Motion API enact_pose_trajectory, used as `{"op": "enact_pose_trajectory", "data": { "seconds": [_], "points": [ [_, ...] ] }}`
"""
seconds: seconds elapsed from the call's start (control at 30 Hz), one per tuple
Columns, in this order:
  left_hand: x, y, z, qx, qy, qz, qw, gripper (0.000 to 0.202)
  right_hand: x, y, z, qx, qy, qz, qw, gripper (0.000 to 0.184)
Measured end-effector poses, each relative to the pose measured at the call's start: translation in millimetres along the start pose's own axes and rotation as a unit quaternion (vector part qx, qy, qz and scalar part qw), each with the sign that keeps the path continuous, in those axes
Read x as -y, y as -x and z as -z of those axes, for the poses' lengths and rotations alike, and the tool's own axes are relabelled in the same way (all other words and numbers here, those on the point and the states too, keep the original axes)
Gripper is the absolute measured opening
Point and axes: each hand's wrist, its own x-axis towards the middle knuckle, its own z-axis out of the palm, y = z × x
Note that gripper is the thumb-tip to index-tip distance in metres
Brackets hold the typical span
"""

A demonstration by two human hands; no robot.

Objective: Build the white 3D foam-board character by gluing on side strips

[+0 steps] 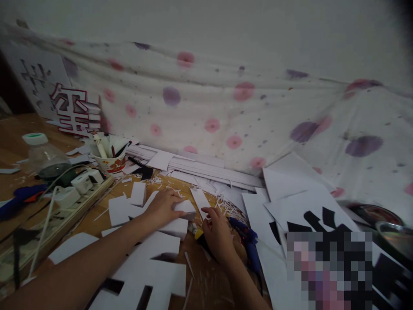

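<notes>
My left hand (166, 209) grips a white foam-board piece (186, 207), with the thumb on its near side and the fingers across the top. That piece belongs to or lies against a larger white raised shape, and my palm hides where they meet. Fingertips of my right hand (218, 232) close at the lower end of a narrow white strip (199, 198); the thumb's contact is hard to see. A yellow object (199, 234) lies partly hidden beside this hand. Just to its right is a blue glue gun (250, 245). Flat cut white board (155, 275) lies below my left forearm.
At left are a power strip (97, 193) with chargers, a cup (111, 163) of pens and a plastic bottle (41, 150). White scraps (230, 206) litter the table. Paper sheets (287, 193) lie right; a flowered curtain (200, 103) hangs behind.
</notes>
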Motion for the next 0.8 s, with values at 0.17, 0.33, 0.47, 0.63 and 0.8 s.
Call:
{"op": "enact_pose_trajectory", "data": {
  "seconds": [0.17,0.33,0.47,0.63,0.8],
  "points": [
    [-1,0,-0.9,-0.006,-0.002,0.008,1.000,0.042,0,0,-3,-0.003,-0.016,0.008,1.000,0.034],
    [1,0,-3.7,-0.005,0.010,0.019,1.000,0.041,1,1,-3,0.012,-0.019,-0.005,1.000,0.035],
    [2,-1,-6.0,-0.010,0.021,0.021,0.999,0.039,3,1,-4,0.014,-0.017,-0.013,1.000,0.036],
    [3,-1,-6.6,-0.013,0.027,0.018,0.999,0.039,3,1,-7,0.008,-0.031,-0.021,0.999,0.033],
    [2,-2,-5.2,0.005,0.014,0.014,1.000,0.041,7,0,-13,0.017,-0.054,-0.020,0.998,0.023]
  ]
}}
